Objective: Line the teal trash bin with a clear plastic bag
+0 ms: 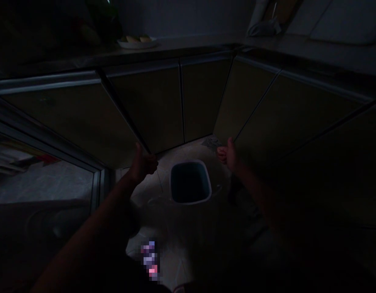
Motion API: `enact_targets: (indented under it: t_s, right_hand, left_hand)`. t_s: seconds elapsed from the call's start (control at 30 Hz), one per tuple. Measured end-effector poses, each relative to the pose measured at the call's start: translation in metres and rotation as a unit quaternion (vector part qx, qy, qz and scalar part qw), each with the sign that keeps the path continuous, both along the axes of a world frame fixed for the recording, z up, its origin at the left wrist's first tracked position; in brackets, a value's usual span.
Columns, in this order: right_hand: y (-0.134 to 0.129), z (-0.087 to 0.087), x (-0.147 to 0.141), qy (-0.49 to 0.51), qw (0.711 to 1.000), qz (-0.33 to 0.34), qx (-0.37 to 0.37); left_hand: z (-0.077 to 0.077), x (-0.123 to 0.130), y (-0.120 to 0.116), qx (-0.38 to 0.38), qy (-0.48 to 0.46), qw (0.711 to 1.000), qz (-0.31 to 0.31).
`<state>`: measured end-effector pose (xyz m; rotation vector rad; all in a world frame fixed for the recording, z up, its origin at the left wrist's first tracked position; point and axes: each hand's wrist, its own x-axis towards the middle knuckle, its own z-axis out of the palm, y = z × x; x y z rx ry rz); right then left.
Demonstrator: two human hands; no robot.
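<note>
A square bucket or bin (190,202) with a pale rim and a dark bluish inside stands on the tiled floor between my hands. To its left, my left hand (144,163) is curled into a fist with the thumb pointing up. My right hand (228,156) makes the same shape to the right of the bin, fingers folded and thumb raised. Neither hand touches the bin, and nothing shows in either fist. The scene is very dark, so the bin's contents cannot be made out.
Cabinet doors (145,108) meet in a corner beyond the bin. A plate (137,44) with food stands on the counter above. At the left is a framed opening (98,187). A small pixelated bright patch (150,260) shows near the floor below.
</note>
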<state>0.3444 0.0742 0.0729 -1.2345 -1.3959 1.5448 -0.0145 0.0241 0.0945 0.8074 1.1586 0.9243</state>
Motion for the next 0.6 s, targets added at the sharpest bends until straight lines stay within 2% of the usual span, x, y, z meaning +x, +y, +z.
enact_targets:
  t_s: [0.13,0.23,0.37,0.53,0.6]
  right_hand:
    - [0.007,-0.009,0.000,0.033,0.999,0.003,-0.004]
    - [0.005,-0.010,0.003,0.040,0.999,0.016,-0.011]
    - [0.000,-0.009,0.005,0.041,0.999,0.009,-0.007]
    - [-0.014,-0.016,0.009,0.007,0.999,0.001,0.050]
    - [-0.023,-0.023,0.009,-0.023,0.996,0.007,0.084]
  left_hand:
    - [-0.005,0.001,0.006,0.015,-0.015,1.000,0.007]
    - [-0.001,0.001,0.005,0.037,-0.020,0.999,0.020]
    - [0.003,0.006,0.000,0.054,-0.010,0.998,0.007]
    - [-0.005,0.012,-0.015,0.095,0.042,0.995,-0.010]
    - [-0.013,0.010,-0.023,0.110,0.088,0.989,-0.042]
